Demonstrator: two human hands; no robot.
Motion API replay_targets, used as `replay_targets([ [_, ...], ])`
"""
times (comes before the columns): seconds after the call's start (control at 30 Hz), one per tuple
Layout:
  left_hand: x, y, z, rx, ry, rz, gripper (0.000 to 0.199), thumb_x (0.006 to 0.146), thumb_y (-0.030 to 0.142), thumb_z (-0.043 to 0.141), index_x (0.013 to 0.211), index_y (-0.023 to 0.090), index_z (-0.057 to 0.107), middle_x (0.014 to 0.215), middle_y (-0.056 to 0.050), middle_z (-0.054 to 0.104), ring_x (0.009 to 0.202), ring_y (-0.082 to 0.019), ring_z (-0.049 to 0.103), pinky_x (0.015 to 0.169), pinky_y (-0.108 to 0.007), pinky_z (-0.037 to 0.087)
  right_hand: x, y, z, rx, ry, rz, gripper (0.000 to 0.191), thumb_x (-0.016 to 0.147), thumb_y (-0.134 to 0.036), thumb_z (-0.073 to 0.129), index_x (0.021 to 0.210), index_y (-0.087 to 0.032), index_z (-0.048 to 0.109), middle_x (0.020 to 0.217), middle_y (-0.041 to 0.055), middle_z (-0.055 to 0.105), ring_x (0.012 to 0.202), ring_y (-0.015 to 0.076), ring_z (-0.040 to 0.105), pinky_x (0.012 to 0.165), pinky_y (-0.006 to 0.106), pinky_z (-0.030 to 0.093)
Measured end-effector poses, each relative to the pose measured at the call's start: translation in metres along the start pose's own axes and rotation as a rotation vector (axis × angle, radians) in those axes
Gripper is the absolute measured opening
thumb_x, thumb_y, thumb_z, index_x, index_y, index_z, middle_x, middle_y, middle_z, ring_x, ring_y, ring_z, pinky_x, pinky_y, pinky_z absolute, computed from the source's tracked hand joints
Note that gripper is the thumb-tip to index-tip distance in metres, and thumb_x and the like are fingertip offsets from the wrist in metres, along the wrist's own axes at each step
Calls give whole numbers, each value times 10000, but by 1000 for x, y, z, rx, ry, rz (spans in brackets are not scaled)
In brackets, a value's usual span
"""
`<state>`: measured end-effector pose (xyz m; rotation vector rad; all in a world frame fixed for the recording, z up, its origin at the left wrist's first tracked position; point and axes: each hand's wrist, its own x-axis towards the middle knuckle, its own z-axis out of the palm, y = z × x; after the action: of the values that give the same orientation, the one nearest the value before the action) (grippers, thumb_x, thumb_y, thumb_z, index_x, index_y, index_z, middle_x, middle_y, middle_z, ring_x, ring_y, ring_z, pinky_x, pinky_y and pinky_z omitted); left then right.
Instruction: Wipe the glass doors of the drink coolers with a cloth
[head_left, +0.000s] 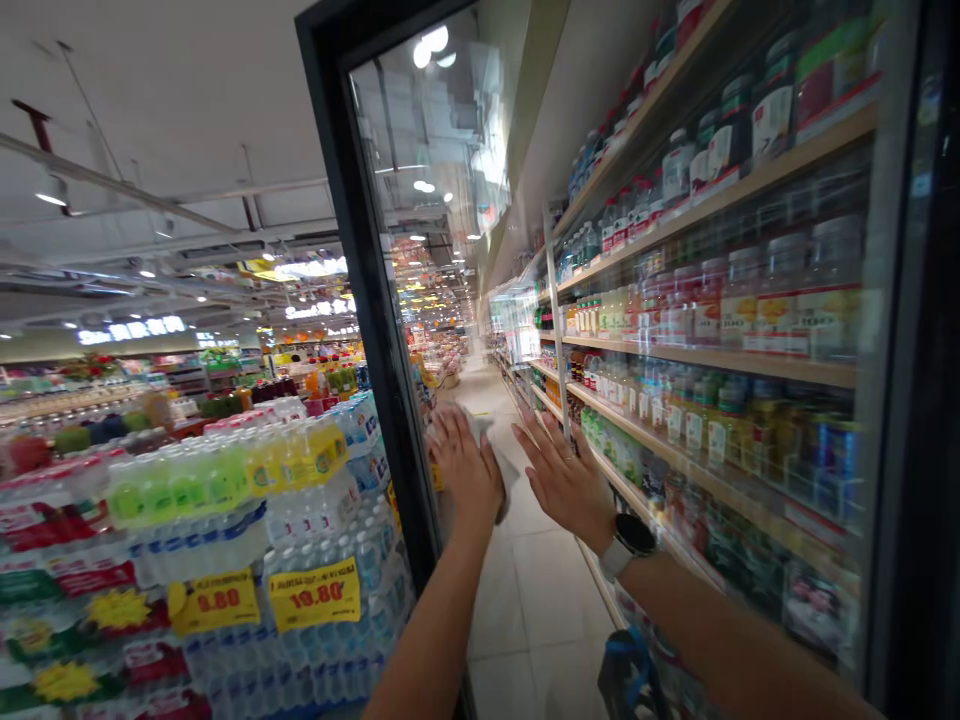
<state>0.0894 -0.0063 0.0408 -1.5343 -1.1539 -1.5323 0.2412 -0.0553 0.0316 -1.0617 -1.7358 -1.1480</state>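
Note:
My left hand presses a pale cloth against the glass door, near its black frame on the left. The fingers lie over the cloth and point up; part of it shows beside the thumb, and the rest is hidden under the palm. My right hand is just to the right, fingers spread and holding nothing. It is flat at the glass, though whether the palm touches it I cannot tell. A watch with a pale strap is on my right wrist.
Behind the glass, or reflected in it, wooden shelves of bottled drinks run along the right. Stacked packs of bottles with yellow price signs stand left of the door. A dark object with a blue strip is low at centre right.

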Motion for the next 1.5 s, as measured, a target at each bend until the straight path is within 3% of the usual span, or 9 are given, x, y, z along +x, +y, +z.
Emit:
replay_targets([
  [0.1, 68, 17, 2, -32, 33, 4, 634, 994, 341, 334, 1554, 167, 93, 1599, -170, 220, 1506, -269, 96, 1211, -568, 128, -1, 0, 2, 3, 1, -1, 553, 962, -307, 487, 1489, -177, 386, 1574, 79, 338, 1468, 253, 277, 1232, 482, 63],
  [0.2, 71, 18, 2, -46, 37, 8, 634, 991, 344, 338, 1553, 163, 106, 1601, -159, 225, 1507, -252, 107, 1220, -534, 130, -2, 0, 3, 9, 4, 1, 548, 964, -308, 483, 1488, -182, 390, 1577, 73, 333, 1470, 252, 273, 1233, 476, 57],
  [0.53, -162, 1, -3, 8, -69, 32, 651, 963, 177, 386, 1544, 117, 99, 1591, -182, 218, 1505, -239, 87, 1221, -516, 153, -1, 1, 4, 5, 3, 6, 650, 956, -291, 476, 1549, -174, 235, 1587, 66, 316, 1482, 249, 236, 1232, 475, 41],
  [0.63, -183, 6, 1, -4, -88, 14, 636, 959, 168, 378, 1543, 125, 127, 1600, -157, 197, 1504, -244, 89, 1229, -515, 122, 0, 1, 5, -20, 3, 3, 637, 958, -300, 465, 1544, -171, 253, 1591, 65, 307, 1484, 250, 225, 1231, 477, 39],
  [0.9, 2, 24, 5, -85, -74, -72, 621, 991, 305, 340, 1550, 187, 97, 1606, -134, 178, 1505, -265, 75, 1207, -581, 123, 1, 0, 4, -19, 10, 3, 635, 942, -255, 468, 1540, -166, 270, 1571, 78, 353, 1476, 245, 246, 1229, 469, 52],
  [1.0, 32, 28, 9, -49, -28, -64, 627, 994, 359, 341, 1549, 181, 110, 1597, -136, 222, 1504, -265, 103, 1207, -581, 122, 1, 1, 3, -25, 1, -7, 644, 926, -240, 474, 1534, -147, 284, 1582, 83, 327, 1486, 253, 219, 1230, 474, 15],
  [1.1, 1, 26, 12, -31, 8, 2, 624, 996, 348, 349, 1550, 195, 106, 1579, -138, 275, 1498, -250, 149, 1209, -560, 158, 2, 2, 4, -24, 0, -17, 622, 938, -260, 462, 1529, -149, 300, 1593, 79, 300, 1497, 258, 186, 1229, 482, 0],
  [1.37, -181, 12, 9, 26, -77, 88, 662, 948, 157, 398, 1544, 132, 110, 1561, -166, 282, 1497, -240, 107, 1223, -536, 153, 1, 2, 8, -13, -8, -3, 616, 967, -273, 430, 1546, -170, 245, 1601, 56, 279, 1501, 238, 178, 1235, 476, 12],
  [1.5, -145, 20, 3, -42, -107, 47, 642, 962, 181, 370, 1547, 154, 106, 1581, -157, 243, 1500, -247, 85, 1220, -553, 131, 3, 1, 6, 31, -27, 9, 623, 967, -259, 424, 1550, -165, 226, 1602, 63, 276, 1492, 242, 213, 1233, 470, 94],
])
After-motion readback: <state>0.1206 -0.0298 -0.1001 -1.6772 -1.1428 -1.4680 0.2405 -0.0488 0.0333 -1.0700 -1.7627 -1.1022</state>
